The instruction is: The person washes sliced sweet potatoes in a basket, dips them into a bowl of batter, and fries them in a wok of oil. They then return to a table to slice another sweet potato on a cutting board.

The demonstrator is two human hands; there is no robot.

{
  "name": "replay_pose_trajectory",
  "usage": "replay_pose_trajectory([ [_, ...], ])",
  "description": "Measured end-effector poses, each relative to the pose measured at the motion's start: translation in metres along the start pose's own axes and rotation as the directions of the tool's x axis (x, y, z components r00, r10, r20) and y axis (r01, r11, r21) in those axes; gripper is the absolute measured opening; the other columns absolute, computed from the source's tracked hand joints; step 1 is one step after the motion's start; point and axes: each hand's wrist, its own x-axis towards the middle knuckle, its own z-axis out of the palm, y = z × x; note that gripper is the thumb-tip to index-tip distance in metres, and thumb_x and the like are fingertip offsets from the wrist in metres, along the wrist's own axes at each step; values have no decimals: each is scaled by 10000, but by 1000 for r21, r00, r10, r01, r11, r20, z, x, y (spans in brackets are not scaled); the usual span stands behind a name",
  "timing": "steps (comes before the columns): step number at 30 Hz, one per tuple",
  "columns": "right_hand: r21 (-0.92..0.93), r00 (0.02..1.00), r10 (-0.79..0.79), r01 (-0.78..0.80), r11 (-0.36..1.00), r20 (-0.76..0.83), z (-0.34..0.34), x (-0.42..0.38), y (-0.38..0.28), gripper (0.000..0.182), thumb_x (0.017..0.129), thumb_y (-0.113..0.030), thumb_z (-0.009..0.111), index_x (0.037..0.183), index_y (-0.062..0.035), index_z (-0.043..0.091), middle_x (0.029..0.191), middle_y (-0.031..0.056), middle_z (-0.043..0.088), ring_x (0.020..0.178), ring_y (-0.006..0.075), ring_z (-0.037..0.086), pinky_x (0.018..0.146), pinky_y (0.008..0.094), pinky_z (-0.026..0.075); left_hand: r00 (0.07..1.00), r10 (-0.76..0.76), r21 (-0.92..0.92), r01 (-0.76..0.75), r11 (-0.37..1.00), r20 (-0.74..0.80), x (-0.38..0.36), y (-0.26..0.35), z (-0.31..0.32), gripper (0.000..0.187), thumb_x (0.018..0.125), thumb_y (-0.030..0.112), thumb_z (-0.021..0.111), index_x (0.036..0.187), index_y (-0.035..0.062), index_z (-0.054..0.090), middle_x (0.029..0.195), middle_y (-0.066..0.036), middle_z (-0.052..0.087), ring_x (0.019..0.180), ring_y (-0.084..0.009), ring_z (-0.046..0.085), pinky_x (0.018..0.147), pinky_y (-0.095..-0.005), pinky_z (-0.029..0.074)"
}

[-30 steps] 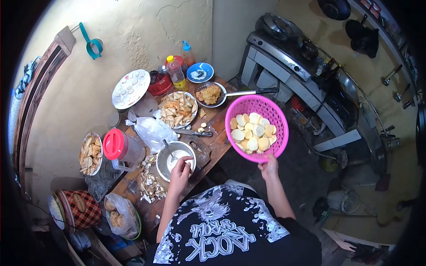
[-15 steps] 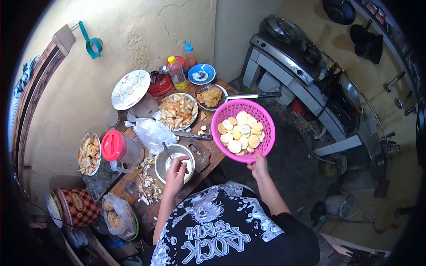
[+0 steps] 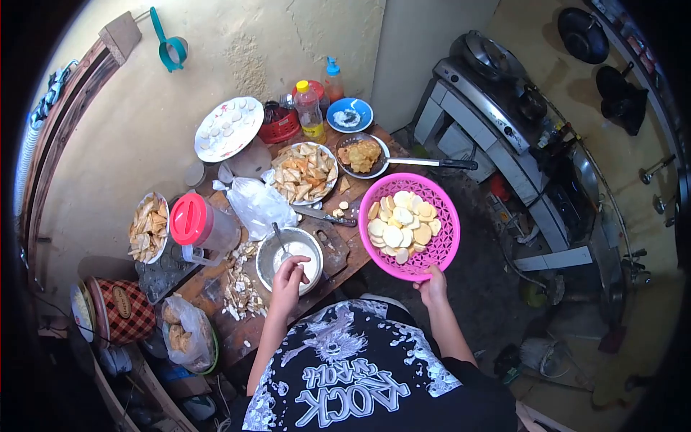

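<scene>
My right hand (image 3: 433, 286) grips the near rim of a pink plastic basket (image 3: 451, 237), held up past the table's right edge. Pale round slices (image 3: 403, 225) lie heaped in it, mostly toward its left side. My left hand (image 3: 289, 279) is over the near side of a metal pot (image 3: 262, 261) with white batter (image 3: 296, 249) inside. Its fingers are curled together; whatever they may hold is hidden. A spoon (image 3: 279, 237) leans in the pot. Beside the pot are a wooden board (image 3: 335, 253), a knife (image 3: 327, 215) and several small slices (image 3: 340, 209).
A plate of folded triangular pastries (image 3: 306, 173), a skimmer with fried pieces (image 3: 360, 155) and an oil bottle (image 3: 309, 111) stand farther back. Peelings (image 3: 243, 284), a red-lidded jug (image 3: 212, 227) and a white plastic bag (image 3: 255, 205) are left of the pot. A stove (image 3: 489, 97) is at right.
The camera view has shifted, so the scene sits farther right. The slices have slid toward the basket's left side. My left hand remains over the pot; my right still grips the basket.
</scene>
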Motion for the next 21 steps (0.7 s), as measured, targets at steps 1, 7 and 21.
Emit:
replay_pose_trajectory([
  [1, 2, 1000, -11, 11, 1000, -18, -1, 2, -2, 107, 832, -153, 430, 838, -83, 510, 676, 59, 528, 525, 170, 500, 428, 310, 379, 1000, -15, -58, 14, 998, -17, 0, -4, 0, 189, 934, 80, 461, 1052, 13, 592, 737, 10, 517, 646, -67, 506, 616, -208, 417],
  [7, -25, 998, 14, -16, 1000, -68, 7, 27, -2, 144, 873, -181, 437, 862, -63, 519, 719, 80, 564, 548, 181, 523, 449, 320, 416, 998, -7, -182, -3, 983, -57, 3, 9, 0, 171, 939, 85, 459, 1016, 12, 592, 703, 6, 516, 624, -64, 496, 619, -210, 425],
  [21, -78, 998, 65, -66, 995, -19, 24, 18, 15, 126, 887, -216, 488, 873, -97, 528, 724, 46, 573, 605, 157, 547, 539, 326, 466, 968, 14, -193, -64, 979, -250, 1, 8, 7, 122, 927, 168, 561, 893, 52, 542, 726, 18, 489, 654, -62, 474, 623, -207, 400],
])
